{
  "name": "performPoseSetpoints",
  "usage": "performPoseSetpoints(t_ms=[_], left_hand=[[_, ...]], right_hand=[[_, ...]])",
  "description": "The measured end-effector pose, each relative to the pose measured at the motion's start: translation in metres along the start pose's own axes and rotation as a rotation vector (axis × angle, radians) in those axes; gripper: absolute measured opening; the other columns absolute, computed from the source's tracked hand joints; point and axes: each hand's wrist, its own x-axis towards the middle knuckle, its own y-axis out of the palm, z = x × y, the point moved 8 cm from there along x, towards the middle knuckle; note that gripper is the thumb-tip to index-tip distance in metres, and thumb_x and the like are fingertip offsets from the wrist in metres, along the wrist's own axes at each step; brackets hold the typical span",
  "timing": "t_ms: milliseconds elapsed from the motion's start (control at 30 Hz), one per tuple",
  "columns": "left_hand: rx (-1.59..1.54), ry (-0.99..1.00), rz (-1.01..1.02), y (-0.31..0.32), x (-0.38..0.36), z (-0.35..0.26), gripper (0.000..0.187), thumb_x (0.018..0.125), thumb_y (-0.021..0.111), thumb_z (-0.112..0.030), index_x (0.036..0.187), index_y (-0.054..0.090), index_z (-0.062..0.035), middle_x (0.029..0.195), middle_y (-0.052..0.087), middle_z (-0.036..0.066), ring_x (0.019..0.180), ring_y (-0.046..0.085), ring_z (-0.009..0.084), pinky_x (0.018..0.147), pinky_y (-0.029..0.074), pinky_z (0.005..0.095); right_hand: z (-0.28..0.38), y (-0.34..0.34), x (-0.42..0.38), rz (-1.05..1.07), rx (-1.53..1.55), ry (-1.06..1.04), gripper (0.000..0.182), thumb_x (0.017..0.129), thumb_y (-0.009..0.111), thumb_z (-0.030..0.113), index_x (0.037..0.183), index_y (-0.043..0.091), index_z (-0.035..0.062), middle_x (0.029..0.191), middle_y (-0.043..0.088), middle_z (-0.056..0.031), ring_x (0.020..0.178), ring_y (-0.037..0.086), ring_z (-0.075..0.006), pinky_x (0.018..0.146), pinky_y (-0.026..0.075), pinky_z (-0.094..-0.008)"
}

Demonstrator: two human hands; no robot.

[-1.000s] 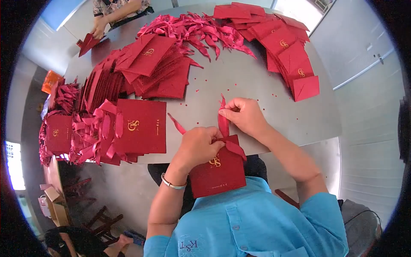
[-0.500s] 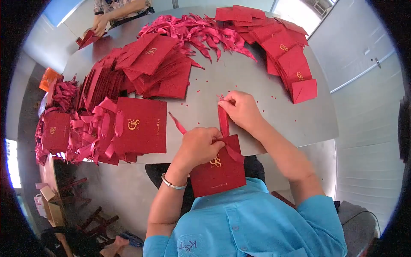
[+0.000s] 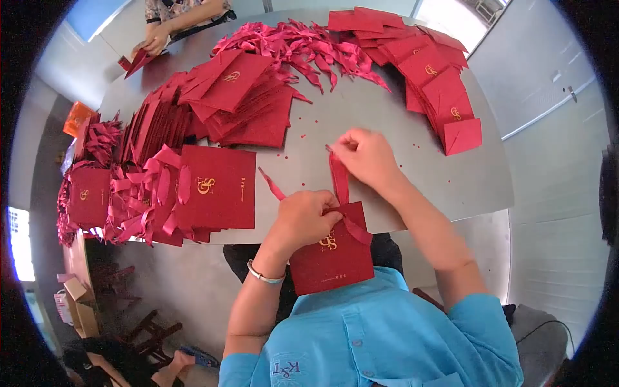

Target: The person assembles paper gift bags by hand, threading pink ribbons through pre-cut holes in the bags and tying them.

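A small dark-red paper gift bag (image 3: 335,267) with gold lettering is held upright against my front at the table's near edge. My left hand (image 3: 304,222) is closed on its top edge, thumb and fingers pinching near the ribbon. Above the bag my right hand (image 3: 369,160) pinches the upper end of a red ribbon (image 3: 340,180), stretched up from the bag's top. A loop of ribbon hangs over the bag's right side, and another loose ribbon end sticks out above my left hand.
Stacked red bags (image 3: 264,109) lie on the grey table (image 3: 380,116); bags with ribbons (image 3: 219,187) sit at left. A ribbon heap (image 3: 296,48) lies at the back, more bags (image 3: 438,84) at right. Across the table, another person's hands (image 3: 155,40) hold a red piece.
The view has shifted slightly. My right hand has moved up a little with the ribbon end, while my left hand keeps its hold on the bag.
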Motion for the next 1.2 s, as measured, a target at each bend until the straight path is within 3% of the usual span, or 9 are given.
performPoseSetpoints(t_ms=[133, 267, 433, 567, 667, 767, 833, 1067, 1200], left_hand=[[-0.018, -0.018, -0.009, -0.001, -0.001, -0.001, 0.018, 0.074, 0.068, -0.018, 0.086, 0.066, -0.0055, 0.076, 0.067, 0.012, 0.07, 0.066, 0.0256, 0.065, 0.05, 0.0349], [0.005, -0.002, -0.005, -0.001, 0.0, -0.003, 0.018, 0.074, 0.068, -0.017, 0.087, 0.067, -0.0053, 0.076, 0.067, 0.013, 0.069, 0.065, 0.025, 0.065, 0.05, 0.0342], [-0.062, -0.015, -0.006, 0.0, -0.001, -0.001, 0.019, 0.073, 0.068, -0.016, 0.088, 0.067, -0.0042, 0.076, 0.067, 0.013, 0.068, 0.065, 0.0231, 0.065, 0.05, 0.0325], [-0.02, -0.01, 0.003, 0.002, 0.0, -0.001, 0.018, 0.073, 0.068, -0.015, 0.088, 0.066, -0.0037, 0.075, 0.067, 0.013, 0.069, 0.066, 0.0217, 0.065, 0.051, 0.0319], [-0.031, 0.001, 0.0, 0.002, 0.0, -0.001, 0.017, 0.075, 0.066, -0.022, 0.083, 0.066, -0.0078, 0.075, 0.067, 0.011, 0.072, 0.064, 0.0286, 0.064, 0.049, 0.038], [-0.075, -0.052, 0.033, 0.004, 0.001, 0.001, 0.017, 0.074, 0.066, -0.021, 0.084, 0.066, -0.0067, 0.075, 0.066, 0.011, 0.07, 0.065, 0.0281, 0.063, 0.05, 0.0367], [-0.101, -0.039, 0.025, 0.006, 0.002, 0.003, 0.017, 0.075, 0.068, -0.012, 0.088, 0.065, -0.0009, 0.073, 0.067, 0.01, 0.064, 0.063, 0.0125, 0.06, 0.049, 0.0275], [-0.111, -0.102, 0.052, 0.007, 0.001, 0.003, 0.016, 0.076, 0.068, -0.009, 0.088, 0.065, 0.0007, 0.072, 0.067, 0.009, 0.066, 0.06, 0.0086, 0.059, 0.048, 0.0258], [-0.122, -0.11, 0.044, 0.008, 0.0, 0.005, 0.017, 0.076, 0.068, -0.008, 0.09, 0.064, 0.0011, 0.074, 0.067, 0.007, 0.068, 0.06, 0.0079, 0.061, 0.048, 0.0254]], right_hand=[[-0.021, -0.014, 0.017, 0.057, 0.18, 0.158, 0.017, 0.08, 0.066, 0.016, 0.084, 0.067, -0.0009, 0.073, 0.066, -0.0079, 0.064, 0.06, -0.0114, 0.061, 0.048, -0.027], [-0.004, -0.005, 0.023, 0.131, 0.11, 0.025, 0.018, 0.077, 0.068, 0.019, 0.082, 0.067, 0.0011, 0.073, 0.067, -0.0072, 0.065, 0.061, -0.013, 0.062, 0.049, -0.0281], [0.009, 0.013, 0.022, 0.123, -0.174, -0.05, 0.024, 0.07, 0.071, 0.029, 0.075, 0.068, 0.0058, 0.074, 0.067, -0.0099, 0.068, 0.064, -0.025, 0.065, 0.051, -0.0349], [-0.003, 0.016, 0.023, 0.122, -0.085, 0.009, 0.022, 0.071, 0.071, 0.027, 0.075, 0.067, 0.006, 0.074, 0.067, -0.0107, 0.069, 0.064, -0.0271, 0.067, 0.051, -0.0365], [-0.004, 0.013, 0.024, 0.114, -0.078, 0.002, 0.021, 0.072, 0.07, 0.026, 0.076, 0.067, 0.0062, 0.074, 0.067, -0.0105, 0.069, 0.064, -0.0269, 0.066, 0.051, -0.0374], [-0.011, 0.017, 0.024, 0.169, -0.075, 0.086, 0.021, 0.074, 0.066, 0.03, 0.077, 0.068, 0.009, 0.081, 0.067, -0.0121, 0.081, 0.064, -0.0302, 0.073, 0.05, -0.0423], [-0.013, 0.017, 0.025, 0.169, -0.103, 0.079, 0.018, 0.075, 0.064, 0.027, 0.078, 0.068, 0.0095, 0.082, 0.067, -0.0122, 0.083, 0.064, -0.0304, 0.074, 0.05, -0.0425], [-0.015, 0.012, 0.026, 0.036, -0.151, -0.034, 0.022, 0.076, 0.066, 0.028, 0.079, 0.067, 0.0062, 0.073, 0.066, -0.0127, 0.069, 0.064, -0.027, 0.066, 0.049, -0.0386], [-0.039, -0.021, 0.029, 0.084, 0.188, 0.169, 0.027, 0.082, 0.064, 0.031, 0.081, 0.067, 0.0041, 0.064, 0.062, -0.0055, 0.059, 0.056, -0.0137, 0.057, 0.045, -0.0305]])
